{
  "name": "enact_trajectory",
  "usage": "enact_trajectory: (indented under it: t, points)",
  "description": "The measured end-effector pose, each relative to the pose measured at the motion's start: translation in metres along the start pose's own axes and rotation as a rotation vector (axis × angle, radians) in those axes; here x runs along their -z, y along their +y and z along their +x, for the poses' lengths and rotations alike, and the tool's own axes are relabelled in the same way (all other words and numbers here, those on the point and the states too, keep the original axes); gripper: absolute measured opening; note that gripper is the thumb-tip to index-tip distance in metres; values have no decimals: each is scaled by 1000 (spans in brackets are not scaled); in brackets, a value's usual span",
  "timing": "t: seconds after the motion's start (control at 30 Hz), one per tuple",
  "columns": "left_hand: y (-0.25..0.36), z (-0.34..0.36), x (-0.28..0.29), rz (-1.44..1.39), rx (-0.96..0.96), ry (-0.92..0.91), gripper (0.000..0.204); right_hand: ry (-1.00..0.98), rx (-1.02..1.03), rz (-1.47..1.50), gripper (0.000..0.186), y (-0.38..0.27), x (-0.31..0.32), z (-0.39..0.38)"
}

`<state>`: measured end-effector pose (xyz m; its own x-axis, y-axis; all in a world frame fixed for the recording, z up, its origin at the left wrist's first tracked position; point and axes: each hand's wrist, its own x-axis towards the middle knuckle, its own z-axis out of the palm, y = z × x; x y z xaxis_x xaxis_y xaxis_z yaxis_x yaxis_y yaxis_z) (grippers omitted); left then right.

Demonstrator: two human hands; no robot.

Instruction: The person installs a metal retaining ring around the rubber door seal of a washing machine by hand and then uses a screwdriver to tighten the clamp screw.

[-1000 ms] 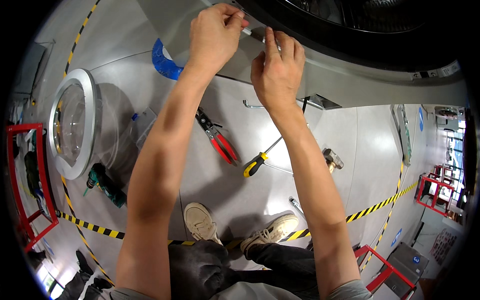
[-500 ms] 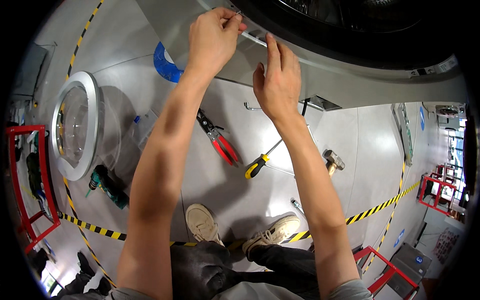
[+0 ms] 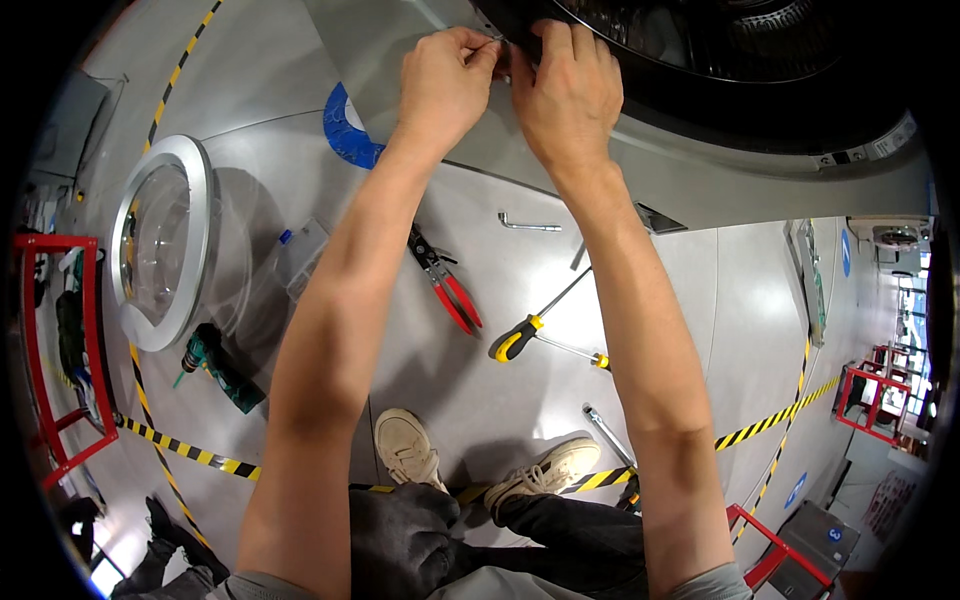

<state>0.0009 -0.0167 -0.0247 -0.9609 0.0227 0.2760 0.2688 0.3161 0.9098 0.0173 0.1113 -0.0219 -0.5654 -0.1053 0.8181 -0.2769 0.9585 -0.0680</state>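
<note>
At the top, my left hand pinches at the edge where the grey machine front panel meets the black rubber ring. Just right of it, my right hand has its fingers curled against that same edge, its thumb close to the left hand's fingertips. What both hands hold between their fingers is too small and hidden to make out. A blue curved piece lies left of my left wrist, beside the panel.
Below lie pliers, a screwdriver, socket wrenches, a drill and a clear box. A round door is at left. Red frames stand at the edges, near another person's legs.
My right hand has moved up and left to meet my left hand, its fingers now curled at the ring's edge. My left hand sits slightly further right in the picture. The hammer is now hidden.
</note>
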Motion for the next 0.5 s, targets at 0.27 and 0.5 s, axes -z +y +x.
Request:
enact_trajectory:
  t: [0.27, 0.5]
  points:
    - [-5, 0, 1, 14, -34, 18, 22, 30, 44, -61, 27, 2, -2, 0]
    - [-7, 0, 6, -18, -34, 46, 20, 45, 192, -38, 29, -1, 8, 15]
